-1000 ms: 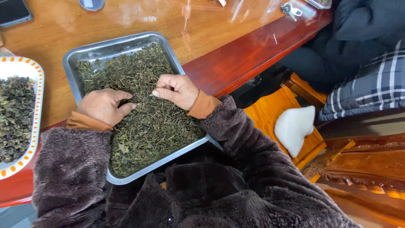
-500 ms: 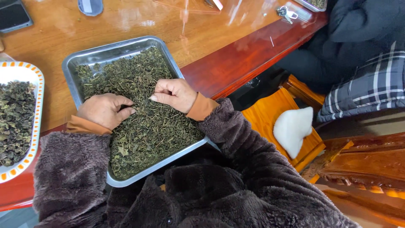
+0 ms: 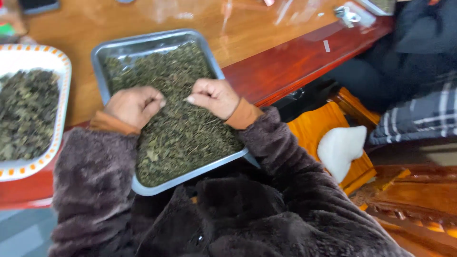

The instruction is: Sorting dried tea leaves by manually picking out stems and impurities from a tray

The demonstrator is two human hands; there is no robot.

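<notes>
Nearest the viewer, two dark brown fleece sleeves [image 3: 266,157] with orange cuffs extend over the near edge of a rectangular metal tray [image 3: 116,47]. The tray overhangs the red front edge of the bench [image 3: 295,62] and holds a loose layer of dried green leaves [image 3: 185,138].

The left hand [image 3: 134,105] rests knuckles-up on the leaves, fingers curled inward into a loose fist. Whether it encloses a pinch of leaf cannot be told from this view. The right hand [image 3: 214,97] lies just beside it, also curled, with its thumb extended toward the left hand. The two hands are close together but apart, both in contact with the leaf bed at the tray's middle.

Step in hand, as judged: sorting or picking through the leaves by hand, working the centre of the layer. The next move calls for small, light finger motion within the tray walls, with care that no leaf is pushed over the low near rim, which overhangs the bench edge.

To the left, a white dish with an orange-patterned rim [image 3: 62,90] holds a darker leaf heap. Farther right, below the bench, a white cloth [image 3: 340,147] lies on an orange wooden seat [image 3: 309,128].
</notes>
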